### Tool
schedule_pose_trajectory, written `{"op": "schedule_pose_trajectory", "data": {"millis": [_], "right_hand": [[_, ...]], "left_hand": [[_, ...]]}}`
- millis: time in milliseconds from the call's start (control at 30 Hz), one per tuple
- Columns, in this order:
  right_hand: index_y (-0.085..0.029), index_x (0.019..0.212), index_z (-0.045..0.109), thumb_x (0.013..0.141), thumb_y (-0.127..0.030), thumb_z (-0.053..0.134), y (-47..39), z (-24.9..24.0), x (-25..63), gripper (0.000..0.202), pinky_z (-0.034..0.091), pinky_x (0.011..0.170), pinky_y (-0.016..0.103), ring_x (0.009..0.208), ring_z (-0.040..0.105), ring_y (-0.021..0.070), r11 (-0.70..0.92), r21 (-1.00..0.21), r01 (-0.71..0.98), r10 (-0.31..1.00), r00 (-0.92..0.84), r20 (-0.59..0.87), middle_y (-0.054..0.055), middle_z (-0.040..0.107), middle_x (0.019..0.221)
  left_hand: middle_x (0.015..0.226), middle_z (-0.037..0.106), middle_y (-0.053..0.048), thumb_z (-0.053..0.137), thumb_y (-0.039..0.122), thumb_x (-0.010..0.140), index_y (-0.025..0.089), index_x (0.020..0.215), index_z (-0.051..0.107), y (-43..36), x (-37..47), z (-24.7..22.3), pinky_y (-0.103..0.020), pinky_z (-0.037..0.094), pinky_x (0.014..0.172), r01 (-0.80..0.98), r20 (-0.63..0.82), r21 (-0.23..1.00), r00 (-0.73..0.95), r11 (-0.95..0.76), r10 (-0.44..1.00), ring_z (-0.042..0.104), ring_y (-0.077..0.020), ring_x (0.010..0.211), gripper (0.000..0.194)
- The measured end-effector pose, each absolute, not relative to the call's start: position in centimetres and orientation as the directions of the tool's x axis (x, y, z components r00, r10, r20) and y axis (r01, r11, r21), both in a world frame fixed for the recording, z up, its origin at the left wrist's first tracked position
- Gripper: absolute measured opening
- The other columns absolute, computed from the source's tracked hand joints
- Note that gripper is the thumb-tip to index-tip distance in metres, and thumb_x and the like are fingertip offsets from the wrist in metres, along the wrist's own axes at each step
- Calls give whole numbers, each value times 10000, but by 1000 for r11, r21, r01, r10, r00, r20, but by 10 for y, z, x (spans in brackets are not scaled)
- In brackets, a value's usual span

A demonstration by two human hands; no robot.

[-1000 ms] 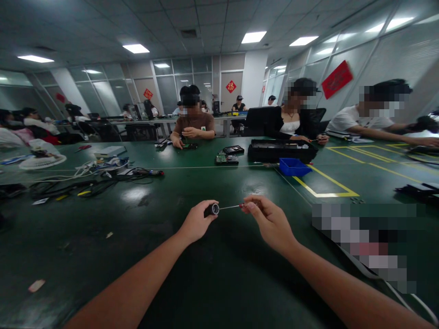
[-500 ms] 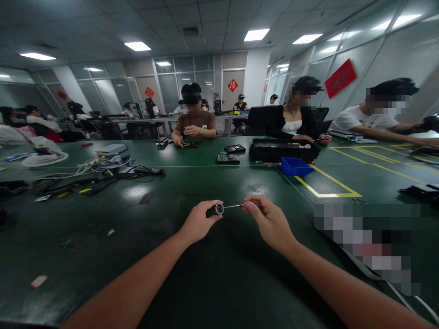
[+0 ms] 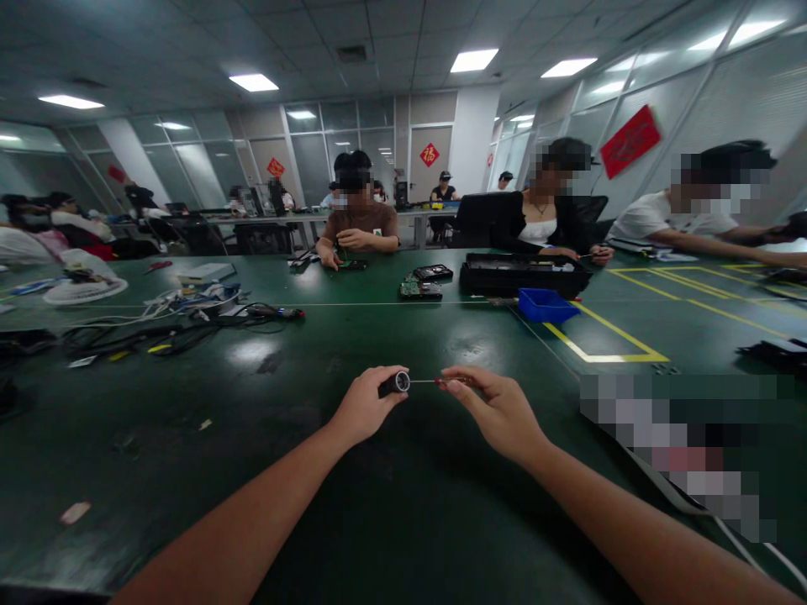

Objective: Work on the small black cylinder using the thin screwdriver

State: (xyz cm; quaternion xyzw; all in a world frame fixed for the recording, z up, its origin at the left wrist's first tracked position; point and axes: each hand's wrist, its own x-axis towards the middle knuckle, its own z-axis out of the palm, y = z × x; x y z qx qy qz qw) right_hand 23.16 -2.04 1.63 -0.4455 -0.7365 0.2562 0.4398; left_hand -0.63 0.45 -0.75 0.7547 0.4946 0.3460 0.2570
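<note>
Over the dark green table (image 3: 265, 454), my left hand (image 3: 362, 407) pinches a small black cylinder with a silver end (image 3: 395, 384). My right hand (image 3: 495, 407) grips a thin screwdriver with a red handle (image 3: 441, 381). Its metal shaft points left, and the tip meets the silver end of the cylinder. Both hands hover a little above the tabletop, close together in the centre of the view.
A blue bin (image 3: 545, 305), a black tray (image 3: 520, 275) and circuit boards (image 3: 419, 290) lie farther back. Tangled cables (image 3: 157, 332) spread at the left. Yellow tape lines (image 3: 605, 336) mark the right side. Several people sit across the table.
My hands stay nearly in place; the cylinder and screwdriver have shifted slightly right, and my right fingers have turned a little on the handle.
</note>
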Motion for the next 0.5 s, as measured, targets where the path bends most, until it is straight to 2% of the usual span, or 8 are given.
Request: {"op": "schedule_pose_trajectory", "data": {"millis": [167, 367, 500], "right_hand": [[-261, 1123, 727, 936, -335, 614, -24, 21, 234, 230, 551, 804, 365, 911, 711, 214, 562, -697, 445, 827, -316, 465, 37, 761, 1008], [-249, 1163, 727, 898, -270, 680, -28, 22, 230, 270, 550, 759, 333, 839, 684, 185, 741, -587, 326, 659, -520, 543, 36, 741, 906], [-232, 1172, 729, 880, -240, 698, -31, 23, 227, 294, 552, 747, 333, 826, 677, 186, 804, -530, 269, 573, -588, 571, 47, 731, 874]], "left_hand": [[1162, 673, -9, 701, 158, 846, 297, 1222, 650, 3, -6, -5, -386, 417, 995, 580, 260, 730, 252, -361, 932, 580, -225, 1113, 404], [1140, 680, -10, 710, 144, 844, 279, 1210, 657, 4, -5, -6, -373, 418, 989, 589, 274, 718, 250, -370, 929, 584, -216, 1096, 394], [1129, 686, -11, 732, 139, 827, 267, 1193, 663, 5, -5, -7, -373, 416, 996, 588, 294, 707, 263, -394, 919, 588, -217, 1092, 394]]}}
